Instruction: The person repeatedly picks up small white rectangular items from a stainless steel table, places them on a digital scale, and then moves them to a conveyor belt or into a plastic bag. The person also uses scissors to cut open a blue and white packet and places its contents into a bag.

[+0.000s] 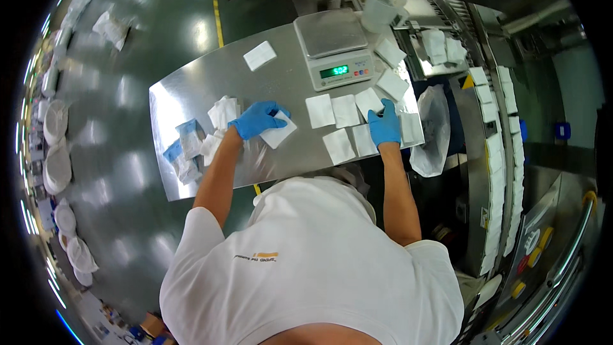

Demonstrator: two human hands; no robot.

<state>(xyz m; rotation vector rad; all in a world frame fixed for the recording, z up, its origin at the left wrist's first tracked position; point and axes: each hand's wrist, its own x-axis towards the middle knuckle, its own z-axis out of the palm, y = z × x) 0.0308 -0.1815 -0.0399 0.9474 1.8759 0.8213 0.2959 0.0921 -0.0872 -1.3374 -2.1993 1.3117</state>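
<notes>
Head view: blue-gloved left hand (pixel 258 119), centre-left, pinches flat white square pad (pixel 279 134); blue-gloved right hand (pixel 384 125), right of centre, at another white square pad (pixel 367 101), can't tell if gripping. Grey metal-topped scale (pixel 332 38) upper centre.

Scale display (pixel 335 71): green lit digits (pixel 341 70) | white shirt (pixel 319 262): dark lettering (pixel 252 257), orange bar (pixel 267 255)

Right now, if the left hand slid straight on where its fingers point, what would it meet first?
Probably the upper row's leftmost white square packet, though how high the left hand sits is unclear.
</notes>
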